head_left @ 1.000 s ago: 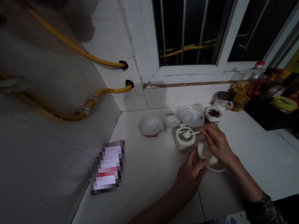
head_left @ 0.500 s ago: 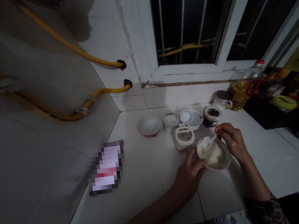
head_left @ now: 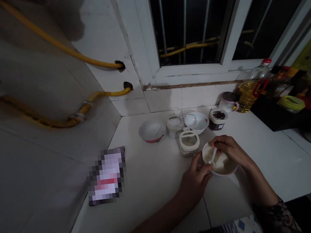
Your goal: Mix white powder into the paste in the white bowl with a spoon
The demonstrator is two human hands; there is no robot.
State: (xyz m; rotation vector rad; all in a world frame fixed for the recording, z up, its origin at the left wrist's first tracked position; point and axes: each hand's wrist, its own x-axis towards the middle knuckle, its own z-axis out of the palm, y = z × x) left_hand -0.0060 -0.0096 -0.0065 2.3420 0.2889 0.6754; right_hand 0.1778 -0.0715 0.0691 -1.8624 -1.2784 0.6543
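Note:
My left hand [head_left: 197,177] grips the left rim of a small bowl [head_left: 225,172], its thumb near the edge and fingers around the side. Pale, whitish contents lie in the bowl; I cannot tell what they are. Between the fingertips of my right hand [head_left: 229,149] is a small white spoon [head_left: 213,156], its tip down at the bowl's left inner side, close to my left thumb. Just behind the bowl stands a squarish clear jar [head_left: 190,148] with a white-rimmed lid.
Behind stand a bowl [head_left: 152,131], a white-topped jar [head_left: 175,126], another bowl [head_left: 201,123], a dark-filled jar [head_left: 217,120] and a lidded mug [head_left: 228,102]. An oil bottle [head_left: 247,94] is at the back right. A blurred-out flat object [head_left: 108,179] lies left.
My right hand has shifted left over the bowl, and the spoon has swung steeper, its tip lower near my left thumb. My left hand keeps its hold. The view has shifted slightly.

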